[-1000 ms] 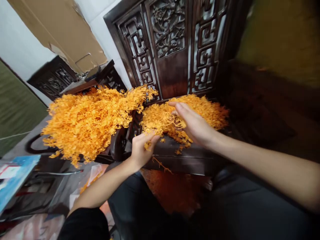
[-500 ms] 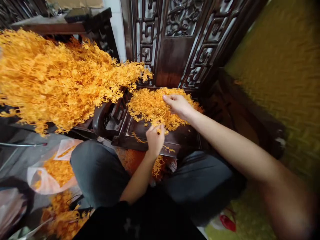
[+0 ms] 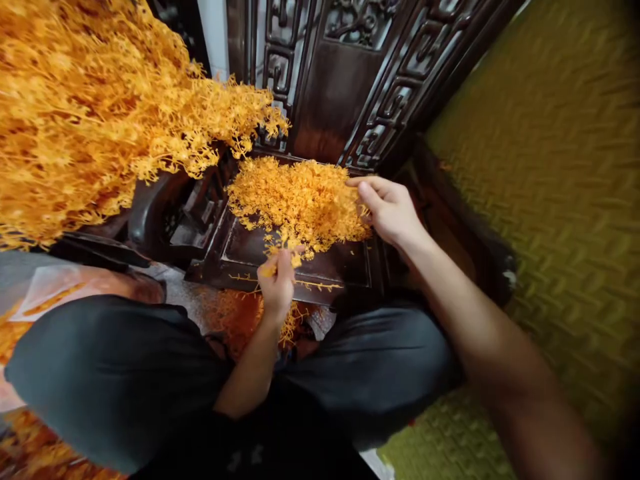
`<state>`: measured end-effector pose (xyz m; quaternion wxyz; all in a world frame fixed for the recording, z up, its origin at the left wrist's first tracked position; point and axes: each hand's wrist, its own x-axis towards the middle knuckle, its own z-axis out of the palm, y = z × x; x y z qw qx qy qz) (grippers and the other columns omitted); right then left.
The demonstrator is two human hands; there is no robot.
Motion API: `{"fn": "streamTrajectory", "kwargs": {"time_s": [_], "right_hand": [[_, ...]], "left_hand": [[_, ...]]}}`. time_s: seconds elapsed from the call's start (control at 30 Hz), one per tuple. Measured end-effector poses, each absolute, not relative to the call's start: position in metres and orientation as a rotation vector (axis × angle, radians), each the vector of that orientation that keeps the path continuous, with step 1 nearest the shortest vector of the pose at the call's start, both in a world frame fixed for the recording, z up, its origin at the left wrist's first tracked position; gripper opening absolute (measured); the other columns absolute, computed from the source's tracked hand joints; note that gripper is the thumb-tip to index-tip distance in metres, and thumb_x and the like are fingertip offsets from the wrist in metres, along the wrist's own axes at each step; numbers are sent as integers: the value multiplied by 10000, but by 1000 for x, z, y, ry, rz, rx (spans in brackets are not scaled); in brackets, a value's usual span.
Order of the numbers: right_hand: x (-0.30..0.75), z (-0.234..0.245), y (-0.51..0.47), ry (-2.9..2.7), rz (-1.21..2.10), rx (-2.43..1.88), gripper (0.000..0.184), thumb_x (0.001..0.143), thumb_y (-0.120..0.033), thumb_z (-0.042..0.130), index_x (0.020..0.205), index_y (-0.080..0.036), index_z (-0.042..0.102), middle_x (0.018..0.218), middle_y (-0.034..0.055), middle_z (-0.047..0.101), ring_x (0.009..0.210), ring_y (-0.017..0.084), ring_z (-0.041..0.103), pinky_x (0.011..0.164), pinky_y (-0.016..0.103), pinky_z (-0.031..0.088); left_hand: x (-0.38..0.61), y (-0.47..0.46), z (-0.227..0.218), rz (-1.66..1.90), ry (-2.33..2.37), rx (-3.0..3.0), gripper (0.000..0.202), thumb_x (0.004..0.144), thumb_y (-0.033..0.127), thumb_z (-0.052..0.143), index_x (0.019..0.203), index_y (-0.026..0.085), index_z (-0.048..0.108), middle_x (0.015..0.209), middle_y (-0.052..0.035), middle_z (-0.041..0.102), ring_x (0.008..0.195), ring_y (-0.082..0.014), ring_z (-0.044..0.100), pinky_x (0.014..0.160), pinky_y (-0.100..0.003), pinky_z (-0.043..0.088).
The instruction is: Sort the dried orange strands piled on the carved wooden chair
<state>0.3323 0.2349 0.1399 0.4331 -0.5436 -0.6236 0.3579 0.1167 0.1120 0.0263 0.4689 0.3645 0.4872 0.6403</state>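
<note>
A small heap of orange plastic sprigs [image 3: 295,200] lies on the seat of a dark carved wooden chair [image 3: 250,253]. My left hand [image 3: 277,283] is pinched shut on one orange sprig at the heap's near edge. At the heap's right side my right hand [image 3: 387,208] has its fingers curled against the sprigs; whether it grips any I cannot make out. A far larger mass of orange sprigs [image 3: 90,113] spreads over the chair's arm at the upper left. Loose thin orange stems [image 3: 310,285] lie on the seat front.
The chair's carved backrest [image 3: 350,73] rises behind the heap. A green woven mat [image 3: 550,200] covers the right side. My dark-trousered knees [image 3: 115,373] fill the foreground. More orange sprigs [image 3: 240,320] lie under the seat, and a plastic bag [image 3: 45,290] lies at the left.
The view has tilted further down and right. My left hand stays pinched at the heap's near edge. My right hand has shifted to the heap's right side.
</note>
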Motion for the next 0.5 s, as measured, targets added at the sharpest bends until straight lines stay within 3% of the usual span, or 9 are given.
{"fn": "streamTrajectory", "kwargs": {"time_s": [0.1,0.23,0.3,0.4,0.5], "right_hand": [[292,139,199,-1641,1034,-1280,478,880,-654,680,1112,-239,715,651,-40,413,543,113,355,517,274,309],[265,148,174,-1720,1089,-1221,444,917,-636,663,1151,-260,685,682,-21,441,601,135,407,575,284,359],[264,148,171,-1733,1094,-1190,426,928,-620,662,1150,-257,679,713,-13,460,619,135,428,586,284,377],[262,141,170,-1733,1067,-1131,453,931,-630,654,1178,-250,672,705,-20,456,581,125,418,543,271,366],[259,136,169,-1841,979,-1077,420,960,-599,630,1163,-235,689,681,-21,500,554,121,442,525,264,375]], "left_hand": [[118,123,39,1569,1058,662,523,956,686,517,764,208,613,825,-32,783,404,-44,407,396,-244,272],[115,122,53,1441,975,553,545,907,737,554,881,200,643,859,-78,793,500,-86,602,401,-235,346],[113,119,57,1419,968,602,482,885,672,647,958,195,660,969,-100,802,674,-132,715,487,-237,466],[115,117,60,1460,961,726,428,797,508,823,1039,192,666,1120,-105,791,936,-184,760,763,-281,594],[119,117,59,1450,848,741,457,726,391,899,1049,200,639,1060,-67,797,911,-187,765,874,-325,599]]}}
